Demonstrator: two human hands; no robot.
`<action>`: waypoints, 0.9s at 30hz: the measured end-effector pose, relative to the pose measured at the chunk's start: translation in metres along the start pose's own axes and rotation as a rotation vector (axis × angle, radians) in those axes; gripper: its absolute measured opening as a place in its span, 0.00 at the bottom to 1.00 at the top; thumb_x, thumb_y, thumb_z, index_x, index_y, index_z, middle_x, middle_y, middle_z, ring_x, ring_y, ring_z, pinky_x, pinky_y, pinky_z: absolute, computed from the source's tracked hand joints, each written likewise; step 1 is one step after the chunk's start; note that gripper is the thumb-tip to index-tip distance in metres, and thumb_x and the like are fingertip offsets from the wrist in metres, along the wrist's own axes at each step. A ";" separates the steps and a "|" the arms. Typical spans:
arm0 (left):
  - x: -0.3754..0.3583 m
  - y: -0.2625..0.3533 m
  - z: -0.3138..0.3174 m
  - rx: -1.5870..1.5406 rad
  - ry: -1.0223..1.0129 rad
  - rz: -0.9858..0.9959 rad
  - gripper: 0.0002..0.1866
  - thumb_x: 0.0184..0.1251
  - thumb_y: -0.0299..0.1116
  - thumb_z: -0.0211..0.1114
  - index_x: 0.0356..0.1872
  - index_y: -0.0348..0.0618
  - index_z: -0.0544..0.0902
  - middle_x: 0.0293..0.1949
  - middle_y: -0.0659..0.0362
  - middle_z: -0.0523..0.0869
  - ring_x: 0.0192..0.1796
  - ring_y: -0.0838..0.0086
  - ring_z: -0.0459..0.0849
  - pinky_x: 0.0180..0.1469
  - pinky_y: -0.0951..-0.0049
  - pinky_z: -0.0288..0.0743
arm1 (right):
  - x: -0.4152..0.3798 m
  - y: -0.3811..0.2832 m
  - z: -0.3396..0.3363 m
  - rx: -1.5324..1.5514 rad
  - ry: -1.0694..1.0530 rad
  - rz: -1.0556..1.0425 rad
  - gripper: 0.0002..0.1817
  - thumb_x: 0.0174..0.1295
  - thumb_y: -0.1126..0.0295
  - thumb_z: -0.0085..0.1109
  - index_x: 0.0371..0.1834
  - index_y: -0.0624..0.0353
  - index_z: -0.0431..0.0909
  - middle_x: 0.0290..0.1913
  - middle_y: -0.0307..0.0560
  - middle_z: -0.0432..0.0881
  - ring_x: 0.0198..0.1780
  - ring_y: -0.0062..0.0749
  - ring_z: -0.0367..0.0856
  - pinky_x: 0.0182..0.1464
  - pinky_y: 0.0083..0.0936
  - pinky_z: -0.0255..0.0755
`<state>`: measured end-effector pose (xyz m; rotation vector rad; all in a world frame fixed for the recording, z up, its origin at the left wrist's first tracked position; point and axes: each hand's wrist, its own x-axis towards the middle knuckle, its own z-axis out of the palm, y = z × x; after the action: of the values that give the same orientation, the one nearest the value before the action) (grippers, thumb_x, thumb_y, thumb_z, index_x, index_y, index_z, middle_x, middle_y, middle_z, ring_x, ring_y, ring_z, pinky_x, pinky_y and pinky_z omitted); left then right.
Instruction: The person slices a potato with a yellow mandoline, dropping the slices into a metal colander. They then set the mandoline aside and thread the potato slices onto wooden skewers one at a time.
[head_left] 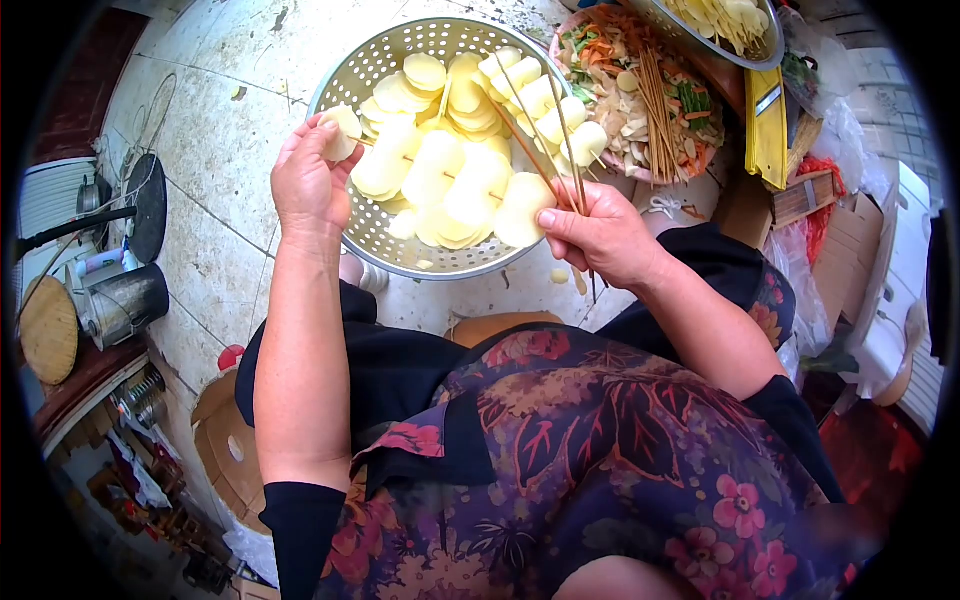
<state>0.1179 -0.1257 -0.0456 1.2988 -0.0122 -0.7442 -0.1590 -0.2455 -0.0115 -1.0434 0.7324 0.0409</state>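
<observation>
My left hand [312, 178] pinches a thin round potato slice [343, 133] at the left side of a perforated metal colander [392, 42]. My right hand [608, 232] is closed around the lower ends of several thin wooden skewers [532, 152]. One skewer runs leftward across the colander, threaded with spaced potato slices [437, 168], its tip close to the slice in my left hand. Others point up and away, and threaded potato slices [537, 97] line the upper right of the colander. Loose potato slices [425, 72] are piled inside it.
Right of the colander, a tray of cut vegetables [600, 75] holds a bundle of bare skewers [655, 110]. Above it stands a metal bowl [772, 48] of pale slices, near a yellow-framed slicer [766, 130]. A metal pot [125, 305] and a round wooden board [48, 330] are at the left.
</observation>
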 end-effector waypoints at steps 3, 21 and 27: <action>-0.007 0.001 0.008 0.149 0.036 0.091 0.10 0.63 0.25 0.61 0.45 0.35 0.77 0.40 0.56 0.82 0.39 0.72 0.81 0.41 0.71 0.79 | 0.000 0.001 0.000 -0.018 0.020 -0.005 0.07 0.66 0.67 0.57 0.34 0.57 0.73 0.21 0.34 0.73 0.16 0.13 0.65 0.18 0.13 0.59; -0.012 -0.003 0.012 0.088 -0.041 -0.059 0.10 0.69 0.26 0.52 0.49 0.37 0.73 0.46 0.52 0.81 0.47 0.68 0.82 0.53 0.66 0.78 | 0.001 0.003 0.001 -0.075 0.003 -0.029 0.08 0.66 0.66 0.56 0.42 0.58 0.76 0.21 0.33 0.74 0.17 0.11 0.65 0.19 0.11 0.59; -0.010 -0.003 0.006 -0.093 -0.050 -0.141 0.08 0.68 0.24 0.51 0.46 0.37 0.72 0.43 0.51 0.80 0.45 0.65 0.82 0.51 0.63 0.79 | 0.000 0.001 0.000 -0.162 -0.010 -0.029 0.08 0.66 0.67 0.56 0.42 0.58 0.76 0.22 0.33 0.74 0.20 0.12 0.68 0.22 0.13 0.63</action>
<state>0.1064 -0.1265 -0.0428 1.2004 0.0737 -0.8879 -0.1594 -0.2447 -0.0121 -1.2074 0.7138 0.0817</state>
